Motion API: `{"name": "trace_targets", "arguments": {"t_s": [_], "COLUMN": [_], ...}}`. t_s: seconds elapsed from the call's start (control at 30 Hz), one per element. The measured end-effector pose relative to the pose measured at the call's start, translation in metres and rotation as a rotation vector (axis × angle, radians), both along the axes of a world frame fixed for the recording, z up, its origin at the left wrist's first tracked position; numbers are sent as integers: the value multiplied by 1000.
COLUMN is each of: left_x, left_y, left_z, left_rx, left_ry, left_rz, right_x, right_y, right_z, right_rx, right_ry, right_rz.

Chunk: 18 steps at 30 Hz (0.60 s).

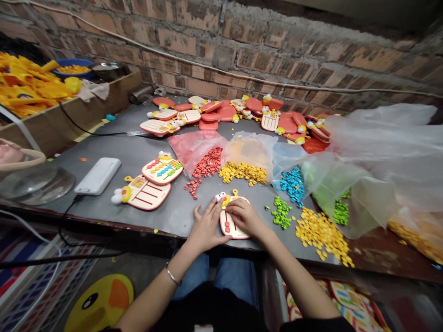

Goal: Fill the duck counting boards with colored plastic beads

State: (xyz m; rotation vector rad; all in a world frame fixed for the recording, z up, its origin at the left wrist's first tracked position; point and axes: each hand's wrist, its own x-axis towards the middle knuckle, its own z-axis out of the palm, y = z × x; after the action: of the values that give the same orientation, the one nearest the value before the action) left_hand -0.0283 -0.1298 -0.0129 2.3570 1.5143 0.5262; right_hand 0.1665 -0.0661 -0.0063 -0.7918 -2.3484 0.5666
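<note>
A cream, red-edged toy board [236, 233] with slots and a yellow chick head lies at the table's front edge. My left hand [206, 228] grips its left side, fingertips by the head and thumb near the bottom edge. Red beads [227, 226] sit in its left slot. Over the board's upper part, my right hand [245, 216] has its fingers pinched together at the slots; whatever is between the fingertips is hidden. Left of my hands, a board filled with coloured beads [162, 169] overlaps a board with bare slots [149, 193].
Bags spill red beads [208, 162], yellow beads [242, 173], blue beads [292, 184] and green beads [282, 213]. Yellow pieces [321, 235] lie loose at right. More boards [224, 113] are heaped by the brick wall. A white power bank [98, 176] with a cable lies left.
</note>
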Motion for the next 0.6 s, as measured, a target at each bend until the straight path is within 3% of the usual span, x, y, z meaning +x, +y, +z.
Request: {"name": "trace_targets", "arguments": {"t_s": [0.17, 0.4, 0.5, 0.6], "left_x": [0, -1, -1, 0], "left_y": [0, 1, 2, 2], "left_z": [2, 3, 3, 1], "left_rx": [-29, -38, -37, -19], "left_ry": [-8, -2, 1, -2], "left_rz": [-8, -16, -30, -19], "right_x": [-6, -1, -5, -36], "right_y": [3, -3, 4, 23], "right_z": [3, 10, 19, 33], "right_rx": [-57, -349, -396, -299], "right_ry": [-4, 124, 249, 208], "right_rz": [66, 179, 106, 5]}}
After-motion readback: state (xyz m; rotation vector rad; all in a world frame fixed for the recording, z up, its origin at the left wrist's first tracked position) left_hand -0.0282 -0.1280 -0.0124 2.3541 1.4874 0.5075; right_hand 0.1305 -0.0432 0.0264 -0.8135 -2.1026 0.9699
